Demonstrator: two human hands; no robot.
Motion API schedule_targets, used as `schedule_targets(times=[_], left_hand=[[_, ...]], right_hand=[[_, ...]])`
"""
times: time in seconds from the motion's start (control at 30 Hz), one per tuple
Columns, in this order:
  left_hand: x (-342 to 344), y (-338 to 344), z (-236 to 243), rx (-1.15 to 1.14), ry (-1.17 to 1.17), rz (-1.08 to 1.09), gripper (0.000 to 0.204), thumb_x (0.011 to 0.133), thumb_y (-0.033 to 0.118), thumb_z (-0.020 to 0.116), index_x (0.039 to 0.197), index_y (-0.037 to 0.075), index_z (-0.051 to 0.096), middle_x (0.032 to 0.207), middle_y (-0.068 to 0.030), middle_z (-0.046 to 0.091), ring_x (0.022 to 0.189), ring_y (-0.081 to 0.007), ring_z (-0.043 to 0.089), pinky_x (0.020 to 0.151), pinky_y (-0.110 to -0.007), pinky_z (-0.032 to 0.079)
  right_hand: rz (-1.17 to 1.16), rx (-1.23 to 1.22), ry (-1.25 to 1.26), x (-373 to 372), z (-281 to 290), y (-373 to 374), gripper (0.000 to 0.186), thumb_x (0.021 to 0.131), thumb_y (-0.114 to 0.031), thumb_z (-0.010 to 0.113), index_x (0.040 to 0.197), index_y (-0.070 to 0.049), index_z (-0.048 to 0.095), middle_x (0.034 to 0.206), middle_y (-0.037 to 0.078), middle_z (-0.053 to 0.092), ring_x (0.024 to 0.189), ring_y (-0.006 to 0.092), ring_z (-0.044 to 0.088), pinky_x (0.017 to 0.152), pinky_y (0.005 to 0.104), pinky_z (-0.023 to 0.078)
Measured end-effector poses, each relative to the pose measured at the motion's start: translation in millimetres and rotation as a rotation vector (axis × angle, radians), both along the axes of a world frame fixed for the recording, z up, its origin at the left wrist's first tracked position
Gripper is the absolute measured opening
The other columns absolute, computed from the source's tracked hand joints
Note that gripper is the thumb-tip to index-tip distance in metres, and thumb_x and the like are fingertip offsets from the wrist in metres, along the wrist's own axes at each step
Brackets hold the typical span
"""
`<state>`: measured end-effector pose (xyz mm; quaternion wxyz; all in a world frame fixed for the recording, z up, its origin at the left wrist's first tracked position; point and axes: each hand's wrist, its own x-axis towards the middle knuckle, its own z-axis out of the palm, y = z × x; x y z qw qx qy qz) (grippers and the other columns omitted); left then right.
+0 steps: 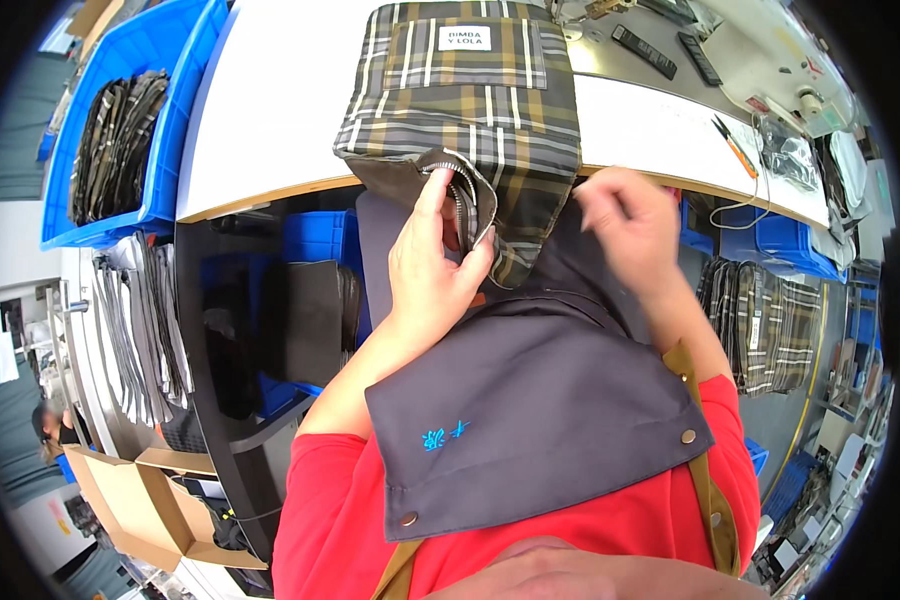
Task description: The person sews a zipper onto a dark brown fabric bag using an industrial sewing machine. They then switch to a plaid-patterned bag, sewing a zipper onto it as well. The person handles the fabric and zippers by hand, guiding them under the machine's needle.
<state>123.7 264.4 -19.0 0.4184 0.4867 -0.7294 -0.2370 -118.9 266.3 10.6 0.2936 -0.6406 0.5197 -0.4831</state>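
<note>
We lose our right hand to motion blur, our left thumb slips out of sight inside the plaid bag, whose top the frame clips.

**Left hand on bag zipper, right hand free**

Left hand pinches the metal zipper at the open corner of a brown-and-grey plaid fabric bag hanging over the white table's edge. Right hand hovers just beside the bag, loosely curled, holding nothing visible. Blue plastic bin of folded plaid pieces sits left
</note>
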Motion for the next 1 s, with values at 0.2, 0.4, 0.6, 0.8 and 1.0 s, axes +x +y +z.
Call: schedule_targets(times=[0.2, 0.4, 0.6, 0.8, 1.0], left_hand=[[-1, -1, 2, 0.054, -0.033, -0.008, 0.086, 0.085, 0.008, 0.081, 0.157, 0.003, 0.035, 0.092, -0.0058, 0.066, 0.073, -0.013, 0.057, 0.065, -0.028, 0.049], [-4, -3, 0, 0.082, -0.014, -0.011, 0.087, 0.086, 0.009, 0.082, 0.158, 0.004, 0.034, 0.092, -0.0049, 0.067, 0.067, -0.0113, 0.056, 0.062, -0.026, 0.048], [-7, -2, 5, 0.163, 0.027, -0.028, 0.088, 0.086, 0.009, 0.082, 0.159, 0.003, 0.033, 0.092, -0.0043, 0.068, 0.067, -0.0095, 0.055, 0.063, -0.025, 0.048], [-8, -4, 10, 0.324, 0.173, -0.045, 0.09, 0.086, 0.009, 0.081, 0.16, 0.001, 0.031, 0.091, -0.0003, 0.068, 0.068, -0.0052, 0.049, 0.064, -0.022, 0.043], [-7, -4, 10, 0.367, 0.296, -0.07, 0.095, 0.084, 0.012, 0.083, 0.163, 0.007, 0.031, 0.079, 0.0025, 0.052, 0.066, -0.0054, 0.046, 0.06, -0.023, 0.043]], right_hand=[[-0.652, -0.311, 0.887, -188, -42, -48, 0.035, 0.101, -0.03, 0.063, 0.121, -0.003, 0.071, 0.128, 0.017, 0.07, 0.12, 0.0357, 0.064, 0.107, 0.0435, 0.047], [-0.713, -0.005, 1.059, -245, -42, -44, 0.034, 0.103, -0.031, 0.059, 0.12, -0.007, 0.074, 0.124, 0.016, 0.071, 0.117, 0.0368, 0.064, 0.103, 0.0436, 0.049], [-0.713, -0.058, 1.004, -220, -35, -44, 0.032, 0.107, -0.029, 0.053, 0.113, -0.006, 0.073, 0.115, 0.015, 0.073, 0.106, 0.0382, 0.067, 0.092, 0.044, 0.053], [-0.302, -0.261, 0.14, -42, -21, -13, 0.024, 0.105, -0.019, 0.066, 0.125, -0.007, 0.068, 0.101, 0.005, 0.069, 0.084, 0.0128, 0.062, 0.074, 0.0274, 0.052], [0.139, -0.315, 0.263, 22, -16, -9, 0.034, 0.087, -0.02, 0.082, 0.117, -0.009, 0.07, 0.087, 0.008, 0.068, 0.068, 0.0255, 0.065, 0.059, 0.0347, 0.051]])
